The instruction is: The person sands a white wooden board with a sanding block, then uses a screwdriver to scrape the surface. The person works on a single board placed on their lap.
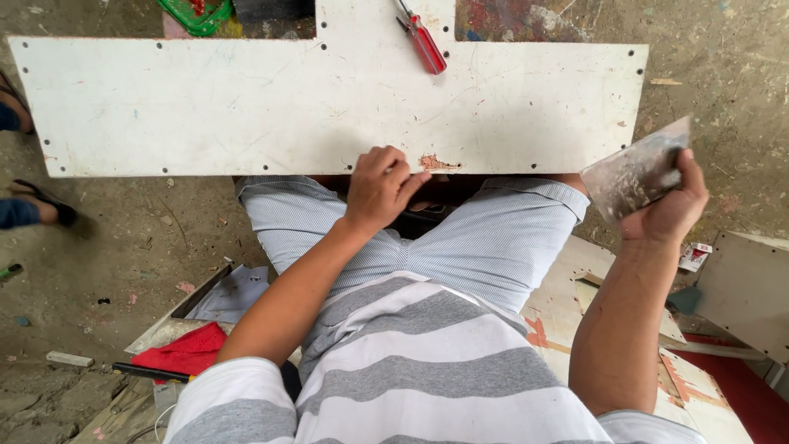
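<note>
Left hand (380, 187) fingertips press the white board (246, 107) near-edge chip (436, 162); right hand (670, 201) grips the scraper (637, 171) (loaded, tilted). Filling comes next, I judge.

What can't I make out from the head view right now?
- Near edge of the white board: the left hand covers it beside the chipped patch.
- Scraper handle: buried in the right hand grip.
- Screwdriver tip: cut off by the top edge.
- Green object: mostly out of frame.
</note>
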